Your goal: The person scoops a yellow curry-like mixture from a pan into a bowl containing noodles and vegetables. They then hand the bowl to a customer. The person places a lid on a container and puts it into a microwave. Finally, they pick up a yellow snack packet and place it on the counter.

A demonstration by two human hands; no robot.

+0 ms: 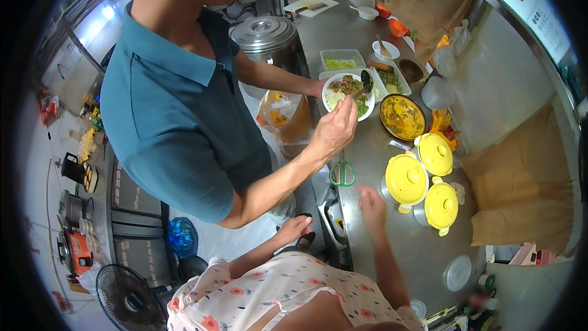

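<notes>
My left hand [295, 230] hangs in front of my waist, fingers loosely bent, with nothing visible in it. My right hand [372, 204] is raised over the steel counter [367, 248], slightly blurred and empty. Nearest to it are green-handled scissors [342, 173] on the counter edge and yellow-lidded pots [409, 178] to the right. Across from me, a co-worker in a teal polo shirt [170, 115] holds a white bowl [334, 99] of food in one hand. The co-worker's other hand [337, 124] holds a dark ladle [366, 81] over that bowl.
A dark bowl of yellow sauce [402, 117] and plastic tubs of chopped greens [392, 80] stand beyond the pots. Farther back lies a knife on a white cutting board [312, 6]. A lidded metal stockpot [264, 34] stands beside the counter. A floor fan [133, 301] is behind left.
</notes>
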